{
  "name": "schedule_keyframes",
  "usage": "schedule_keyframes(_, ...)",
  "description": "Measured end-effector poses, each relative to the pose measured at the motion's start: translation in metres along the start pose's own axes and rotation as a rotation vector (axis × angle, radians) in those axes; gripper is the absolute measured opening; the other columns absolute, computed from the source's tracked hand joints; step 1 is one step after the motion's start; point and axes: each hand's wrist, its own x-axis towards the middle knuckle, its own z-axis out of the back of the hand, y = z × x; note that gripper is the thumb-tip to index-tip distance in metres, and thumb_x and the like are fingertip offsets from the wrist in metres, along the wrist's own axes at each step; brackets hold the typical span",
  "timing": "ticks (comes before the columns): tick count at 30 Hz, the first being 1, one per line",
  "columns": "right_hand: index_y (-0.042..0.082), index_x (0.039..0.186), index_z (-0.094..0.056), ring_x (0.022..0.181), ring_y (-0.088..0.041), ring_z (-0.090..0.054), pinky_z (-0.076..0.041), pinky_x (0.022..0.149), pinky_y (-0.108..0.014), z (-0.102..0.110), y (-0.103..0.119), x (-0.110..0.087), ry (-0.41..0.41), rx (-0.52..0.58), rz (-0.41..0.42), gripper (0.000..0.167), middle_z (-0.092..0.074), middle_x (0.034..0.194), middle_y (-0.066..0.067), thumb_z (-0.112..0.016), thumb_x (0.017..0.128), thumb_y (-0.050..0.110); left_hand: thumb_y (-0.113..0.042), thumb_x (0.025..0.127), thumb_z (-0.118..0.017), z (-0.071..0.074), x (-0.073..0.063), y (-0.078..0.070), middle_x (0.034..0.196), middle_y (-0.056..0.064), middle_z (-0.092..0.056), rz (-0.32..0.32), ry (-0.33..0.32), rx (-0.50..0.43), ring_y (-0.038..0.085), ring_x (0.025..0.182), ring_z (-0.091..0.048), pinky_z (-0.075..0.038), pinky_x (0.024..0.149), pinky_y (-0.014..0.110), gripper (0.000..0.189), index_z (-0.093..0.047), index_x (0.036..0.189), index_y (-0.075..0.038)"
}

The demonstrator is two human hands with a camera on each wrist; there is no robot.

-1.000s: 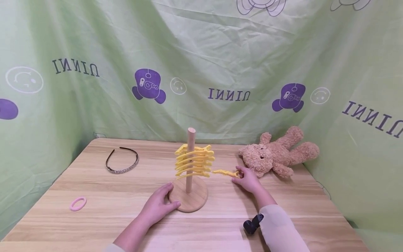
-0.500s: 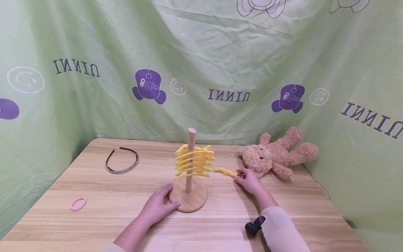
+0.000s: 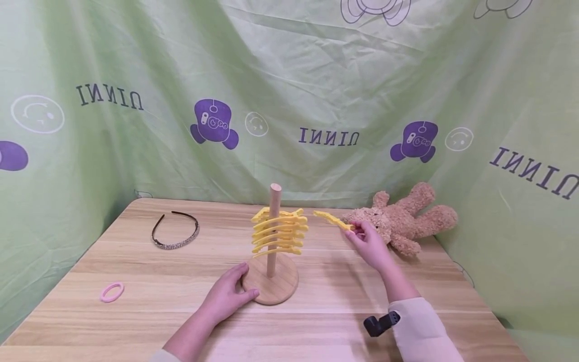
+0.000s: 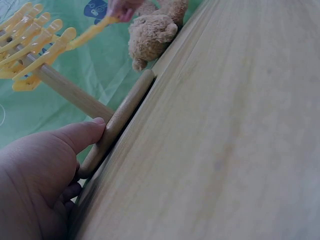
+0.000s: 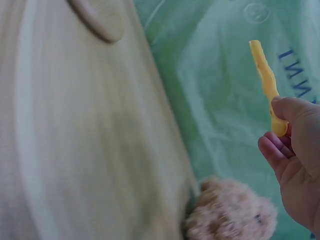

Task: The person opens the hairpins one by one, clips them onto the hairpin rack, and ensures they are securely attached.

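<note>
A wooden stand (image 3: 287, 284) with a round base and upright post is on the table, several yellow alligator hair clips (image 3: 294, 235) stacked along its post. My left hand (image 3: 226, 296) grips the base's left edge; the left wrist view shows the thumb (image 4: 85, 134) on top and the other fingers curled at the rim. To the right of the post, my right hand (image 3: 372, 247) pinches another yellow hair clip (image 3: 331, 219) by its end, raised over the table, its tip pointing toward the post. In the right wrist view this clip (image 5: 264, 70) stands nearly upright.
A brown teddy bear (image 3: 409, 221) lies at the back right, partly behind my right hand. Left of the stand lie a black headband with a glittery band (image 3: 174, 246) and a pink hair tie (image 3: 106, 301). Green printed cloth (image 3: 289, 100) hangs around the table (image 3: 181, 281).
My right hand has risen and shifted slightly right with the hair clip, which now slants higher, about level with the stacked clips. My left hand stays on the base.
</note>
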Motion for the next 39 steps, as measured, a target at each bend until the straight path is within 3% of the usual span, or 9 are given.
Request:
schedule_keyframes(9, -0.006, 0.131, -0.050, 0.101, -0.030, -0.064, -0.053, 0.079, -0.012, 0.025, 0.046, 0.000, 0.038, 0.020, 0.105, 0.039, -0.062, 0.112, -0.023, -0.057, 0.099, 0.014, -0.038, 0.080, -0.079, 0.002, -0.002, 0.000, 0.147, 0.024, -0.046, -0.010, 0.006, 0.002, 0.043, 0.138, -0.041, -0.030, 0.117, 0.057, 0.078, -0.050, 0.138, 0.006)
schedule_keyframes(16, -0.010, 0.127, -0.054, 0.090, -0.007, -0.061, -0.052, 0.082, -0.009, 0.033, 0.076, -0.001, 0.059, -0.010, 0.273, 0.035, -0.062, 0.106, -0.020, -0.058, 0.097, 0.008, -0.036, 0.080, -0.078, 0.000, -0.001, 0.001, 0.148, 0.023, -0.046, 0.010, 0.007, -0.005, 0.043, 0.139, -0.040, -0.029, 0.118, 0.057, 0.077, -0.050, 0.139, 0.005)
schedule_keyframes(20, -0.008, 0.124, -0.057, 0.091, -0.012, -0.061, -0.054, 0.083, -0.014, 0.034, 0.092, -0.001, 0.052, -0.083, 0.357, 0.032, -0.064, 0.103, -0.017, -0.060, 0.096, 0.007, -0.036, 0.080, -0.078, 0.000, -0.001, 0.001, 0.147, 0.024, -0.046, 0.006, 0.003, -0.007, 0.043, 0.138, -0.040, -0.030, 0.117, 0.057, 0.077, -0.050, 0.138, 0.006)
schedule_keyframes(25, -0.002, 0.121, -0.062, 0.095, -0.023, -0.064, -0.057, 0.084, -0.029, 0.031, 0.110, -0.001, 0.056, -0.149, 0.376, 0.029, -0.067, 0.103, -0.013, -0.062, 0.095, 0.009, -0.036, 0.080, -0.079, -0.001, 0.000, 0.002, 0.148, 0.024, -0.046, 0.003, 0.004, -0.011, 0.043, 0.139, -0.040, -0.029, 0.118, 0.057, 0.077, -0.050, 0.138, 0.006)
schedule_keyframes(29, 0.000, 0.116, -0.066, 0.093, -0.024, -0.065, -0.058, 0.082, -0.036, 0.023, 0.124, 0.004, 0.066, -0.157, 0.389, 0.024, -0.070, 0.103, -0.012, -0.065, 0.093, 0.008, -0.036, 0.080, -0.079, -0.001, 0.000, 0.002, 0.148, 0.023, -0.045, 0.006, 0.002, -0.017, 0.042, 0.139, -0.040, -0.029, 0.118, 0.056, 0.077, -0.050, 0.139, 0.005)
schedule_keyframes(39, -0.001, 0.105, -0.069, 0.083, -0.018, -0.062, -0.054, 0.070, -0.024, -0.002, 0.144, 0.018, 0.140, -0.109, 0.416, 0.017, -0.070, 0.097, -0.012, -0.068, 0.090, 0.008, -0.037, 0.080, -0.079, 0.000, -0.002, 0.001, 0.147, 0.024, -0.047, 0.000, 0.001, -0.018, 0.043, 0.139, -0.040, -0.029, 0.118, 0.057, 0.077, -0.051, 0.138, 0.005)
